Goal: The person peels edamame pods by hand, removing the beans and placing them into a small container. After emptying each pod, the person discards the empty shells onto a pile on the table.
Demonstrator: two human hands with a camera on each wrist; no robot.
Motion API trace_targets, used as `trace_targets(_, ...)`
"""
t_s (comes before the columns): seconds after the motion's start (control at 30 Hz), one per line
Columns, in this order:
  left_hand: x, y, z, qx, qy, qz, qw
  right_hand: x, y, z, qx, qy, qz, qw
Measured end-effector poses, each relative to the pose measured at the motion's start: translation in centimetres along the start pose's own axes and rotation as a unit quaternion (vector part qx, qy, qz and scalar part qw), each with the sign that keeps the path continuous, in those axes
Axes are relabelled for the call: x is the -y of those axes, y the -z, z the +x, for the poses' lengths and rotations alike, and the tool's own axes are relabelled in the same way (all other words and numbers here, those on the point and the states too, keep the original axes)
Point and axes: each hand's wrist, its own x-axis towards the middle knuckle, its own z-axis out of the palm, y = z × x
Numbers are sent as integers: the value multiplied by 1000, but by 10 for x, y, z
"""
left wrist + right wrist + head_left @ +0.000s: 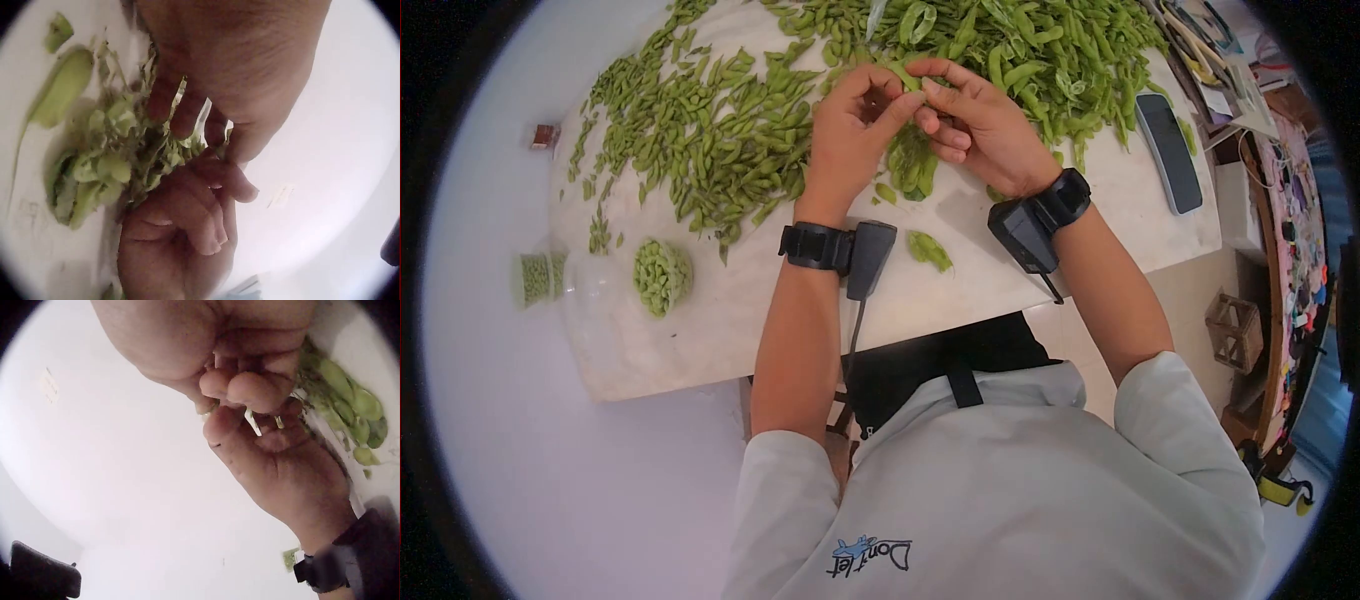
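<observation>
A green pod [908, 74] is sitting between the fingertips of both hands, above the near edge of the pod heap. The left hand [849, 130] is pinching it with thumb and curled finger; the right hand [992, 125] is gripping it from the other side, fingertips nearly meeting. Just below the hands, a clump of green husks [912, 168] is lying on the table, and a loose pod [927, 249] is resting nearer the body.

The grey shirt [1000, 470] is showing "Don't let" in black lettering beside a small blue figure. In the left wrist view a small pale label [280, 196] is carrying marks too faint to read. A dark-screened phone [1168, 153] is lying at the right, showing no legible brand.

The whitish table [730, 335] is bearing a wide spread of pods [740, 140] at the left and a denser heap [1050, 60] at the far side. A container of shelled beans [662, 277] is standing toward the left edge. Beyond the table's right side, a brown crate [1235, 332] is resting on the floor, near a strip crowded with colourful items [1305, 250].
</observation>
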Motion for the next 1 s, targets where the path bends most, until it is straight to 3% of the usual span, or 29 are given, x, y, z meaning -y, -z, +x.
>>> trace_targets(0.1,-2,-5,0,-27,13,-66,997,0,1,1,-2,1,5,1000)
trace_targets(0.5,-7,-3,0,-40,57,-37,997,3,-2,-3,-14,16,3,1000)
trace_targets(0.6,-26,12,-12,-100,41,-88,990,-1,0,-1,-26,25,-13,999)
trace_targets(0.7,-67,44,-55,-222,40,-36,974,-1,0,2,-34,31,-17,999)
trace_targets(0.8,-93,104,-104,-278,59,163,945,-4,0,1,-39,18,-16,999)
trace_targets(0.9,-113,164,-140,-293,151,386,862,-4,-6,-1,-31,8,-24,999)
trace_targets(1.0,-117,191,-160,-266,192,511,794,-7,-5,-1,-34,11,-43,998)
